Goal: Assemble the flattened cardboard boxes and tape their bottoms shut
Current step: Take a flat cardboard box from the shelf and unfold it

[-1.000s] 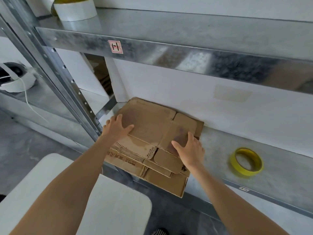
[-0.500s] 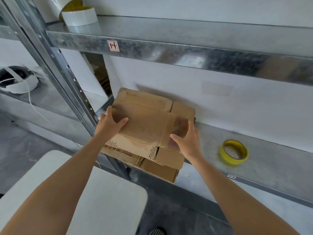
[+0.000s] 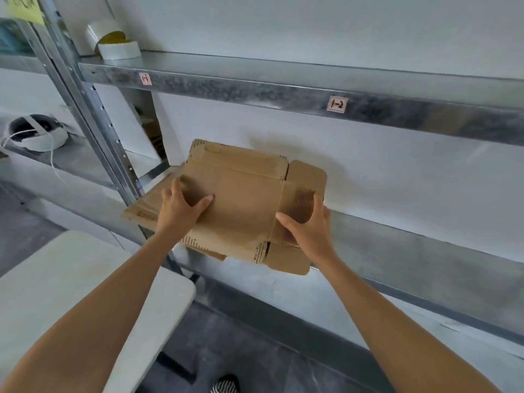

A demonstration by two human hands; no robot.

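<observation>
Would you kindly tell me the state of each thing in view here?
Flattened cardboard box: flat, untaped, tilted up, held by both hands.
Left hand: grips the box's left edge.
Right hand: grips the box's right side.
Lower cardboard: lying flat on the shelf.
White tape roll: lying on the upper shelf.

Two hands are working, left hand [image 3: 181,214] and right hand [image 3: 309,231]. Two flattened boxes are showing, top box [image 3: 243,205] and bottom box [image 3: 141,209]. Two tape rolls are sitting overhead, flat roll [image 3: 119,50] and leaning roll [image 3: 97,31]. Two labels are sticking there, left label [image 3: 145,79] and right label [image 3: 337,104].
</observation>
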